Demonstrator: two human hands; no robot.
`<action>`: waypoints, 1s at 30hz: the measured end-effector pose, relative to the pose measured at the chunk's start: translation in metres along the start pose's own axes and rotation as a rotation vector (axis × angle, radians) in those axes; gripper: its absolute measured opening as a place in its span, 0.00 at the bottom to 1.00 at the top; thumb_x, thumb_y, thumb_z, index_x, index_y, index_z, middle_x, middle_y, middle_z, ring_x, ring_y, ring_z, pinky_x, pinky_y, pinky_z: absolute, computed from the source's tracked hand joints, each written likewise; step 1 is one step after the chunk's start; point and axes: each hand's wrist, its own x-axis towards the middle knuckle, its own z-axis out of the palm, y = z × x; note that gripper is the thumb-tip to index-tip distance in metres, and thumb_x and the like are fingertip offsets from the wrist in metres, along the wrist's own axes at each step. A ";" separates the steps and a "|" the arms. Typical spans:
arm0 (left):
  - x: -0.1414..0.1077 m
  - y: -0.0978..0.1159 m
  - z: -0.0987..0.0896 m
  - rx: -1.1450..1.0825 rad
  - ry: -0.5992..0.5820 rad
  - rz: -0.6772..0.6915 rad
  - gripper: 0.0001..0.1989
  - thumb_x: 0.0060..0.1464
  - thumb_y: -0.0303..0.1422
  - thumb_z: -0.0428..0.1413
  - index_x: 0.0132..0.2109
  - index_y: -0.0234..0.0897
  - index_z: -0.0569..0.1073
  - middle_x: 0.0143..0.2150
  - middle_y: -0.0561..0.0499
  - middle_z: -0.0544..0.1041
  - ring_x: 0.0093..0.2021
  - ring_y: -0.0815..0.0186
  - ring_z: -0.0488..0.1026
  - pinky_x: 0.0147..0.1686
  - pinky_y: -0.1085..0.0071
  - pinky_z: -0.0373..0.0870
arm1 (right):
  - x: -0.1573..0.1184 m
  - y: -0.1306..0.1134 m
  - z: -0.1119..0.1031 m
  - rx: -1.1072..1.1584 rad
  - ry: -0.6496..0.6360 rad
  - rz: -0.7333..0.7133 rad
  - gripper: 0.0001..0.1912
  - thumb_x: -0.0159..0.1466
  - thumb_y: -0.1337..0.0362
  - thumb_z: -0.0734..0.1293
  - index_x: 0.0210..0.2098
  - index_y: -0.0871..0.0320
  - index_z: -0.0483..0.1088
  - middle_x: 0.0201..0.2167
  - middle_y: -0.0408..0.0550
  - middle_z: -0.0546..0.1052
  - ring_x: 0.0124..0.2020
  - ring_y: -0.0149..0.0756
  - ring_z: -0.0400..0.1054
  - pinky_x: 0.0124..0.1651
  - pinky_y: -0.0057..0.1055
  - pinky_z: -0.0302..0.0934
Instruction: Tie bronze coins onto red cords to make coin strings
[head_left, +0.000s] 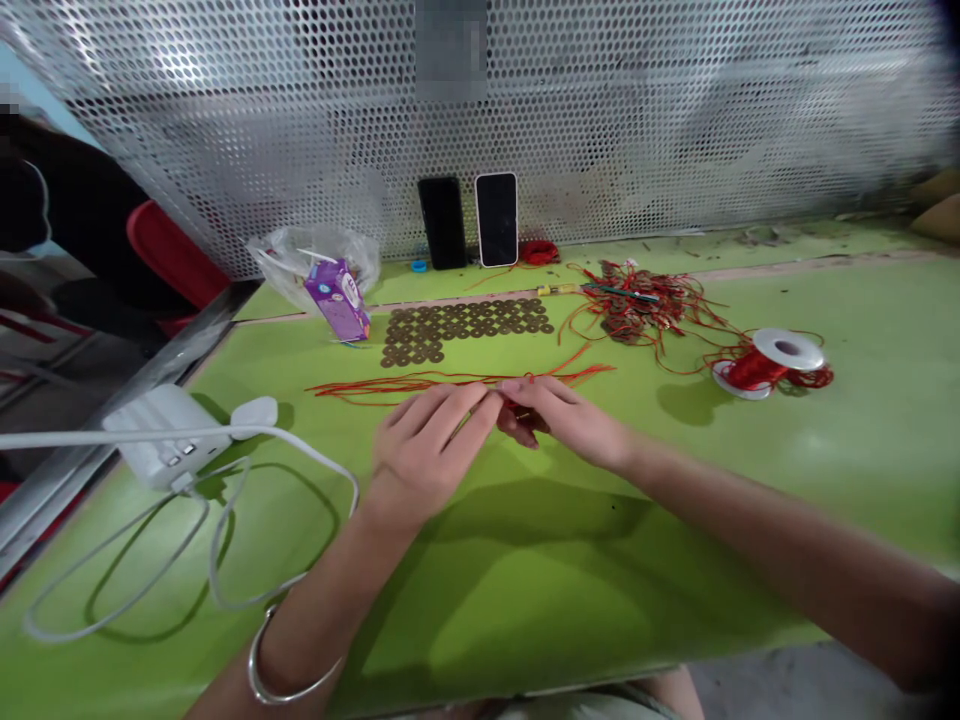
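Observation:
My left hand [435, 435] and my right hand [559, 415] meet over the green table, fingertips pinched together around red cord. Between the fingers the held part of the cord is mostly hidden. Just beyond the hands, a bundle of long red cords [360, 385] lies stretched from left to right. Rows of round brown coins with holes [465, 322] are laid flat behind that bundle. To the right rests a tangled heap of coins tied with red cord [630, 310]. A white spool of red cord [757, 370] lies further right.
A white power block [161, 435] with looping white cables sits at the left. Behind the coins are a purple carton [339, 300], a clear plastic bag [300, 255] and two phones [442, 222] leaning on the perforated metal wall. A dark-clothed person [75, 200] is at far left.

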 end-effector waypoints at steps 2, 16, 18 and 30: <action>-0.001 0.000 0.000 0.003 0.027 0.022 0.13 0.55 0.26 0.55 0.45 0.46 0.77 0.42 0.49 0.80 0.39 0.60 0.76 0.43 0.66 0.69 | 0.001 0.001 0.001 0.023 0.000 -0.028 0.21 0.64 0.51 0.58 0.20 0.57 0.56 0.18 0.38 0.57 0.19 0.27 0.49 0.22 0.28 0.48; 0.016 0.002 0.010 -1.374 -0.198 -0.957 0.21 0.47 0.51 0.58 0.34 0.36 0.73 0.31 0.49 0.77 0.33 0.63 0.75 0.36 0.65 0.74 | -0.006 -0.010 -0.010 -0.618 -0.078 -0.324 0.14 0.68 0.65 0.54 0.25 0.57 0.54 0.21 0.38 0.56 0.22 0.27 0.50 0.28 0.26 0.48; 0.015 0.003 0.011 -1.426 -0.255 -1.010 0.19 0.43 0.46 0.64 0.33 0.35 0.72 0.29 0.52 0.75 0.30 0.67 0.74 0.37 0.67 0.73 | -0.006 -0.011 -0.012 -0.694 -0.112 -0.384 0.12 0.67 0.68 0.54 0.27 0.57 0.57 0.22 0.39 0.61 0.23 0.26 0.53 0.29 0.25 0.49; 0.017 0.004 0.005 -1.132 -0.304 -0.878 0.09 0.45 0.35 0.61 0.27 0.34 0.73 0.23 0.53 0.73 0.25 0.70 0.69 0.26 0.75 0.65 | -0.007 -0.006 -0.015 -1.067 -0.009 -0.471 0.13 0.68 0.66 0.54 0.26 0.57 0.57 0.23 0.42 0.61 0.24 0.30 0.52 0.29 0.28 0.47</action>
